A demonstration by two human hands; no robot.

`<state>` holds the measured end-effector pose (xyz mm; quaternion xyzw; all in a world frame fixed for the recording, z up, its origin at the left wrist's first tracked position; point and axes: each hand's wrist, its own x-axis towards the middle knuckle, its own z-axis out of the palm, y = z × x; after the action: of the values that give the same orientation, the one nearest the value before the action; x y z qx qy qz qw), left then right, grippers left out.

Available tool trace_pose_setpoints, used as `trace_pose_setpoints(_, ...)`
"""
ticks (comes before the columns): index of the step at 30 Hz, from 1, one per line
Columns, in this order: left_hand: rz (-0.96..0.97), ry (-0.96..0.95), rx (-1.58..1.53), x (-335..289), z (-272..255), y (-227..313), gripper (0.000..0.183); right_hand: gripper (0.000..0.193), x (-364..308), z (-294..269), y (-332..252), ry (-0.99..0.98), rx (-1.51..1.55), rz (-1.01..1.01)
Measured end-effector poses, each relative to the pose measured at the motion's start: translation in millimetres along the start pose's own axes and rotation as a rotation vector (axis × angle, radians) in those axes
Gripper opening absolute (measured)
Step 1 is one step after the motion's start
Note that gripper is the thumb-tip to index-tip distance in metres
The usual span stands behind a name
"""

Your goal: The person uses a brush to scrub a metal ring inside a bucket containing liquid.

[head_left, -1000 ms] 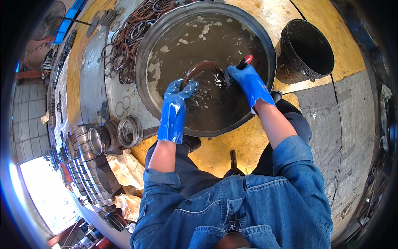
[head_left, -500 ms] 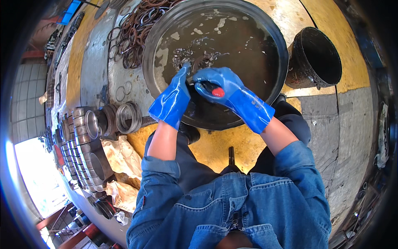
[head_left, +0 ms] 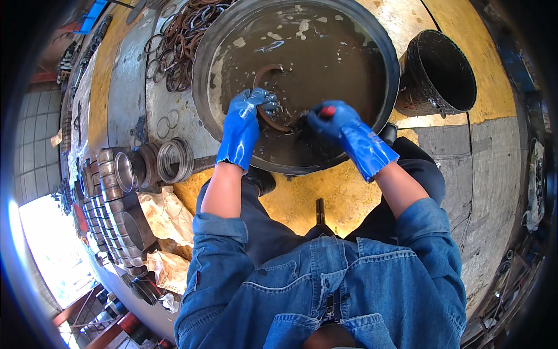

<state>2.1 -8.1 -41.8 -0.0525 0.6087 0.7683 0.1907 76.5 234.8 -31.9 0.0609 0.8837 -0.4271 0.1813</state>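
the floor (head_left: 497,163) bears a basin (head_left: 200,99), bucket (head_left: 417,84) — and heaped rings (head_left: 189,46).

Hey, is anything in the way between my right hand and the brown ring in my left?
Nothing visible, except a dark blur beside your right hand, perhaps the working end of the red-tipped tool it grips. Otherwise only murky water shows between that hand and the brown ring in your left hand.
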Motion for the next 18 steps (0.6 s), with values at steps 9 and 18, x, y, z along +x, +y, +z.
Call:
trace_pose_setpoints(9,0.142,0.238,-0.021,6,9,9,0.019,0.027,10,29,-23,0.026,0.792,-0.077)
trace_pose_setpoints(18,-0.05,0.19,-0.253,2,0,38,0.02,0.026,42,22,6,0.431,0.42,-0.171)
